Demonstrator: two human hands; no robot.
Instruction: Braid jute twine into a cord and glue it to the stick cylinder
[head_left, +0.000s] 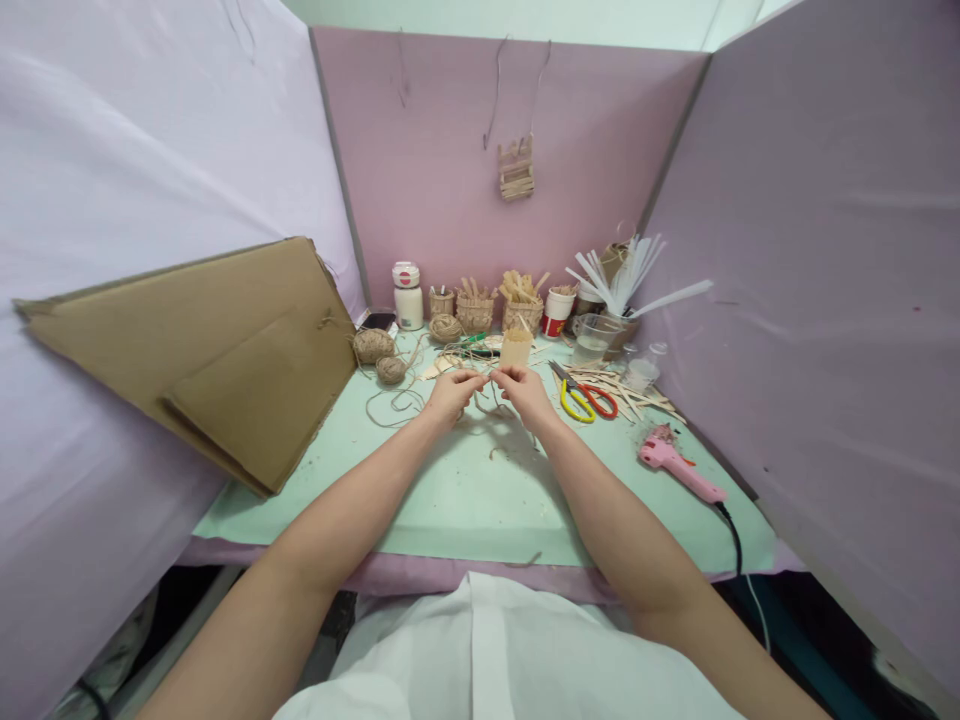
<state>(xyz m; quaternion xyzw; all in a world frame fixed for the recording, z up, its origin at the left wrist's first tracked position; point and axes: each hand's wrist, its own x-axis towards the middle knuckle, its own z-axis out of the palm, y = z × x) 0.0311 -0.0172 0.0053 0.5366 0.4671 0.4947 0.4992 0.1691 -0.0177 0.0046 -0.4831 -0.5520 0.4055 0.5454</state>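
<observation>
My left hand (452, 392) and my right hand (524, 392) meet over the middle of the green tabletop, thumbs and fingers pinched, tips nearly touching. Both grip a thin length of jute twine (491, 406), whose loose ends dangle beneath the fingers. Its exact path between the fingertips is too small to make out. Just behind my right hand stands a small pale wooden piece (516, 347). To the left, more twine (391, 407) lies in loops near several twine balls (373, 347).
Yellow-and-red-handled scissors (581, 395) lie right of my hands beside scattered wooden strips (626, 388). A pink glue gun (679, 468) with a black cord rests at the right edge. Cardboard (240, 370) leans on the left. Woven baskets of sticks (475, 308) and a white bottle (408, 297) line the back.
</observation>
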